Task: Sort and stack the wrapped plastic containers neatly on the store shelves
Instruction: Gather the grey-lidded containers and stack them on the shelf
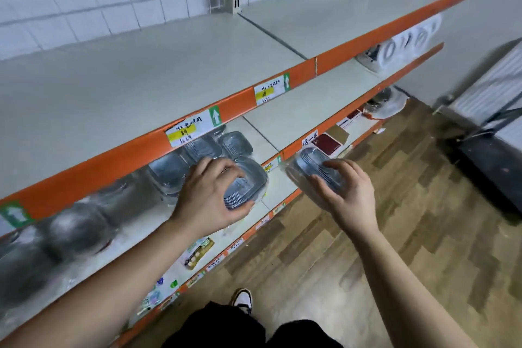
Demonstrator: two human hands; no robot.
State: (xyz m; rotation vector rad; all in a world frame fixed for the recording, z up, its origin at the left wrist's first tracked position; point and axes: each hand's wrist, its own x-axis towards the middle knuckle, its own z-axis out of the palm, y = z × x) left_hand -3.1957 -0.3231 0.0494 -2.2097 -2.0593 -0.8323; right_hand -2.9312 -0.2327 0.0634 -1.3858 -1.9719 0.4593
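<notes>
Plastic wrap looks slippery, so the right grip (347,195), curled round its pack (308,162), should set it squarely beside the stack (251,181) the left grip (206,192) clasps.

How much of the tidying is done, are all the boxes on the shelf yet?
Not quite. Done: several wrapped packs already sit on the middle shelf. In hand: the left hand grips the front pack on that shelf, and the right hand holds a loose pack out past the shelf edge. Left: that one needs a place, and the back packs lie crooked, so they likely want straightening.
</notes>
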